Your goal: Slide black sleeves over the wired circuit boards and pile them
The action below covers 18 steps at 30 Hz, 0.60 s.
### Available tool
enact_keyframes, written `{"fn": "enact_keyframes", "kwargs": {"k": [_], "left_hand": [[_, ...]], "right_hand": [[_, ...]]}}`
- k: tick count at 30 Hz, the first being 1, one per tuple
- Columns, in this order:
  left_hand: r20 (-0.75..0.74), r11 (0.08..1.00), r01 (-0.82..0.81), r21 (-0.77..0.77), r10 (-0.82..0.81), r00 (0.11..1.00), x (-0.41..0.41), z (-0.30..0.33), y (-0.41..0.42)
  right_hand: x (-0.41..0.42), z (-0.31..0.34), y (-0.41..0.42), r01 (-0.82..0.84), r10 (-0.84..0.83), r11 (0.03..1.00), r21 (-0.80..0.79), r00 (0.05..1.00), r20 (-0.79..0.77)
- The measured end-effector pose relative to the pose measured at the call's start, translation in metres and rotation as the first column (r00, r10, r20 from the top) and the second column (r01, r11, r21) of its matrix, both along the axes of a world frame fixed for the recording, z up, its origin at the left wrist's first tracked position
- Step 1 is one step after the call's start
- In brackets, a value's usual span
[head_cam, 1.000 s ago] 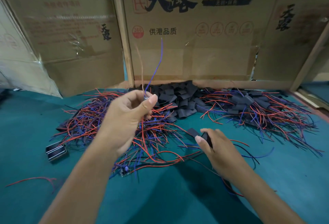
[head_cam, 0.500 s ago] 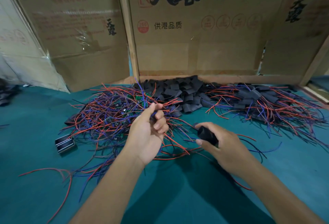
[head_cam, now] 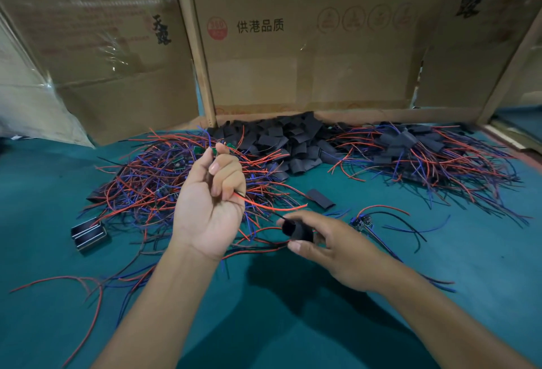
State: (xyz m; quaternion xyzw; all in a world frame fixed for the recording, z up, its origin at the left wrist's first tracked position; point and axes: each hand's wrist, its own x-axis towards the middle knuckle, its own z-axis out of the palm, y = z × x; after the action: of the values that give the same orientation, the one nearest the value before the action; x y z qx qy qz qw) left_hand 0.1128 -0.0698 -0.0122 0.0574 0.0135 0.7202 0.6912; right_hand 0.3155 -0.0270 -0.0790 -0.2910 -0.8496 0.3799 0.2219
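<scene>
Flattened cardboard boxes (head_cam: 308,55) stand as a wall along the far edge of a green-covered bench (head_cam: 293,324), and the stock lies at their foot: a tangle of bare wired boards (head_cam: 152,181) toward the far left, a heap of empty black sleeves (head_cam: 290,140) at the middle of the far edge, and the pile of sleeved boards (head_cam: 410,151) toward the far right. The left hand (head_cam: 209,207) is raised above the left tangle, its grip curled shut round one small green circuit board (head_cam: 215,150) pinched at the fingertips, with that board's red wire (head_cam: 269,207) trailing out of the fist down and to the right. The right hand (head_cam: 331,248) is lower and nearer the front edge, thumb and fingers pinching a black sleeve (head_cam: 296,231) whose round mouth faces up and left, toward the wire ends. The sleeve's long axis runs roughly in line with the trailing wire, and the wire tips lie just beside its mouth, so the wires look ready to be fed in first and the board drawn after; whether any tip is already inside I cannot tell. A loose sleeve (head_cam: 321,198) and a stray wired board (head_cam: 362,222) lie on the bench just beyond the right hand, and a small metal clip-like part (head_cam: 88,232) sits near the left edge.
</scene>
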Motion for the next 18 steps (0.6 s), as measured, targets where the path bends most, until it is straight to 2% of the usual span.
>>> {"fn": "enact_keyframes", "kwargs": {"k": [6,12,15,18], "left_hand": [[-0.015,0.999,-0.019,-0.028,0.019,1.000,0.001,-0.001,0.000],[-0.097,0.995,-0.081,-0.055,0.075,0.992,-0.003,-0.005,0.003],[-0.186,0.992,-0.107,-0.067,0.093,0.978,-0.003,-0.007,0.005],[-0.211,0.993,-0.094,-0.066,0.078,0.974,-0.004,-0.007,0.006]], "right_hand": [[-0.001,0.005,-0.006,-0.141,0.065,0.937,-0.320,0.969,-0.237],[0.002,0.007,-0.006,-0.232,0.115,0.891,-0.389,0.947,-0.301],[0.002,0.010,-0.008,-0.251,0.106,0.877,-0.410,0.933,-0.345],[0.002,0.012,-0.009,-0.256,0.092,0.871,-0.420,0.924,-0.372]]}}
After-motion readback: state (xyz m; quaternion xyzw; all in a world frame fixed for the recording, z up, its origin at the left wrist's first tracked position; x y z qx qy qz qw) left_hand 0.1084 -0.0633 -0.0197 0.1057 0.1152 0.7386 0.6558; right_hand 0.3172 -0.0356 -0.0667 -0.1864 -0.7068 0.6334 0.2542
